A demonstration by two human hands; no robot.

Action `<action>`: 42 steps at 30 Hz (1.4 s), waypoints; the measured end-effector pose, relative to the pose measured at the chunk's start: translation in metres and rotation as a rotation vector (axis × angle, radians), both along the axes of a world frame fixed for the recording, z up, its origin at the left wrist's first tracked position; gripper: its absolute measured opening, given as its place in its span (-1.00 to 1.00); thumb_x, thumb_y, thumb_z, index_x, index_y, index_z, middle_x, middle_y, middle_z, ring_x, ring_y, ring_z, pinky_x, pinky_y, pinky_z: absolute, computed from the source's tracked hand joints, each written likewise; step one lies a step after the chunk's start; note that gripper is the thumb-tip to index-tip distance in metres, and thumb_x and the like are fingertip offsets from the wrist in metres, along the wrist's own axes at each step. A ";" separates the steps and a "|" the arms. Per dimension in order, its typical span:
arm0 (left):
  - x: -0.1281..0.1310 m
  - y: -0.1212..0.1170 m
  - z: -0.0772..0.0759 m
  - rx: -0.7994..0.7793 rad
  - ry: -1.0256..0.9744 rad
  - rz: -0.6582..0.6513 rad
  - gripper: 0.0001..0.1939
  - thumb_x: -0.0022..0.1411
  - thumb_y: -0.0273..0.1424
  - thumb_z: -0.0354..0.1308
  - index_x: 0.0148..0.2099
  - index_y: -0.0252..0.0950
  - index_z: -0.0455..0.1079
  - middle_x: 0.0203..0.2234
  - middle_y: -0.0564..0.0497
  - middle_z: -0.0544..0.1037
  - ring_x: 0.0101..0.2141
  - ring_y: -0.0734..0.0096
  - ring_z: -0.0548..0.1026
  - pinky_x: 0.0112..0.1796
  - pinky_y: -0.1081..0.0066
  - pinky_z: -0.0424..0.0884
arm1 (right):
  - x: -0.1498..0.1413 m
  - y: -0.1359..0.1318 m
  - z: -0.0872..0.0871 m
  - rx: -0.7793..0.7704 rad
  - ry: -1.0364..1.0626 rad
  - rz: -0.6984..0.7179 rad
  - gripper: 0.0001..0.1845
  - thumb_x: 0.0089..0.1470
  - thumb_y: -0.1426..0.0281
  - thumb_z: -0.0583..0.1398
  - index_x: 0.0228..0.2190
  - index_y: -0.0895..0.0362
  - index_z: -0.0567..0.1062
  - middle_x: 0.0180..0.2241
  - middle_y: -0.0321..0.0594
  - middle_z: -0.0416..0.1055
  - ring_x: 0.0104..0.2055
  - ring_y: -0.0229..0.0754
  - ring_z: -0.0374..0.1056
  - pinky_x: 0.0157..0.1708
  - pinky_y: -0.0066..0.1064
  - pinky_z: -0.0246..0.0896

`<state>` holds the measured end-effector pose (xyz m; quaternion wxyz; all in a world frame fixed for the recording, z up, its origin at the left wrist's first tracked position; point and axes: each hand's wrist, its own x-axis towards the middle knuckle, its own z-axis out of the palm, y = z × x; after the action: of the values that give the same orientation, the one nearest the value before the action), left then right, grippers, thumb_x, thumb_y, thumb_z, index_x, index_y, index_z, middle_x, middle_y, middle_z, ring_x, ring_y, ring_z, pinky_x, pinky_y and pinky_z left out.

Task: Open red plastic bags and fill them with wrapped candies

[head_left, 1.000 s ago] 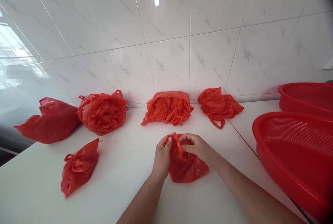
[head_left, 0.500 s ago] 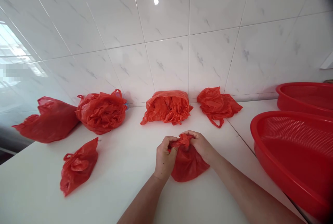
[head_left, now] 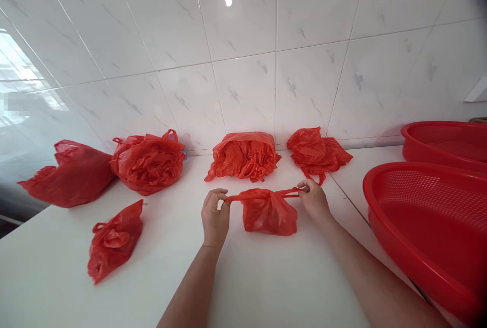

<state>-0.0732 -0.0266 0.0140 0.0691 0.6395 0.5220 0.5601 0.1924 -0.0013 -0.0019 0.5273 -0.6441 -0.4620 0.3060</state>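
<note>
Bag in hand: a small red plastic bag (head_left: pixel 269 212) sits on the white counter (head_left: pixel 182 272), between the two hands and a little in front of the person.
Left hand: the left hand (head_left: pixel 214 216) is curled, thumb and fingers pinched shut on the end of one bag handle (head_left: pixel 236 198) that is pulled out to the left.
Right hand: the right hand (head_left: pixel 314 199) is also pinched closed, on the end of the other handle (head_left: pixel 289 193), which is drawn out to the right.
Line of the pull: the two handles make one taut strip running left to right across the top of the bag, roughly level, its right end slightly farther back toward the wall.
Bag from the grips: the bulk hangs below and between the pinches, its gathered neck about midway; neither hand is clearly nearer to it.
Contact: only the handles are held; the palms are off the bag's body.
Behind: four fuller red bags stand along the tiled wall, one (head_left: pixel 243 156) just beyond the held bag, another (head_left: pixel 317 151) near the right hand.
Left side: a tied red bag (head_left: pixel 114 240) lies well apart from the left hand.
Right side: two red baskets, the nearer basket (head_left: pixel 429 226) just off the right forearm.
</note>
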 end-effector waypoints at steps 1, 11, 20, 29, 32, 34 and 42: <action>-0.002 0.002 -0.001 -0.028 -0.015 0.015 -0.91 0.13 -0.50 0.04 -0.39 -0.22 0.25 -0.25 0.01 0.46 -0.19 0.33 0.43 -0.20 0.32 0.36 | 0.003 0.001 -0.003 -0.012 -0.042 -0.026 -0.82 -0.22 0.45 0.10 -0.43 0.08 0.37 -0.45 -0.30 0.32 -0.41 -0.20 0.23 -0.38 -0.36 0.10; 0.012 -0.006 -0.004 0.093 0.071 -0.062 -0.56 0.10 -0.52 0.03 0.06 -0.21 0.24 0.13 -0.14 0.23 0.15 0.17 0.17 0.11 0.10 0.13 | -0.008 -0.010 -0.013 0.057 -0.186 0.124 -0.64 0.03 0.23 0.06 -0.15 0.07 0.42 -0.09 -0.21 0.40 -0.08 -0.11 0.31 -0.09 -0.30 0.17; 0.021 -0.020 -0.014 -0.374 0.338 -0.240 -0.85 0.00 -0.32 0.24 -0.34 -0.24 0.43 -0.40 -0.01 0.50 -0.34 0.28 0.43 -0.29 0.34 0.34 | -0.052 -0.033 -0.019 0.146 -0.432 0.711 -0.71 0.09 0.21 0.05 -0.28 0.03 0.49 -0.14 -0.16 0.44 -0.11 -0.04 0.34 -0.12 -0.26 0.24; -0.084 -0.054 0.012 -0.295 0.295 0.268 -0.90 0.10 -0.47 0.04 -0.33 -0.27 0.37 -0.04 -0.17 0.37 0.02 0.06 0.28 0.00 0.08 0.18 | -0.055 -0.029 -0.028 0.070 -0.491 0.677 -0.67 0.09 0.13 0.05 -0.23 0.00 0.49 -0.08 -0.20 0.39 -0.06 -0.03 0.30 -0.11 -0.21 0.25; -0.121 -0.063 0.025 -0.297 0.446 0.640 -0.65 0.06 -0.44 0.10 -0.05 -0.21 0.35 0.20 -0.21 0.11 0.23 -0.10 -0.08 0.08 -0.13 -0.04 | -0.056 -0.029 -0.030 0.064 -0.508 0.679 -0.69 0.09 0.16 0.04 -0.22 -0.01 0.48 -0.08 -0.22 0.39 -0.10 -0.06 0.32 -0.17 -0.23 0.27; -0.141 -0.065 0.031 -0.368 0.549 0.840 -0.38 0.00 -0.40 0.17 0.15 -0.17 0.19 0.27 -0.23 -0.05 0.25 -0.15 -0.18 0.07 -0.19 -0.07 | -0.056 -0.029 -0.031 0.063 -0.513 0.676 -0.70 0.09 0.17 0.04 -0.23 -0.01 0.48 -0.09 -0.24 0.39 -0.13 -0.07 0.33 -0.18 -0.24 0.27; -0.203 -0.064 0.059 -0.644 0.643 0.971 -0.13 -0.04 0.05 0.14 0.26 -0.20 0.05 0.27 -0.36 -0.07 0.25 -0.25 -0.19 0.01 -0.25 0.00 | -0.056 -0.029 -0.030 0.059 -0.507 0.688 -0.73 0.07 0.22 0.05 -0.25 -0.01 0.47 -0.10 -0.24 0.39 -0.13 -0.08 0.32 -0.20 -0.25 0.27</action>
<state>-0.2757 -0.0905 0.0735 -0.1625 0.4145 0.8866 0.1251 0.1365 -0.0308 -0.0319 0.2825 -0.4922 -0.7733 0.2828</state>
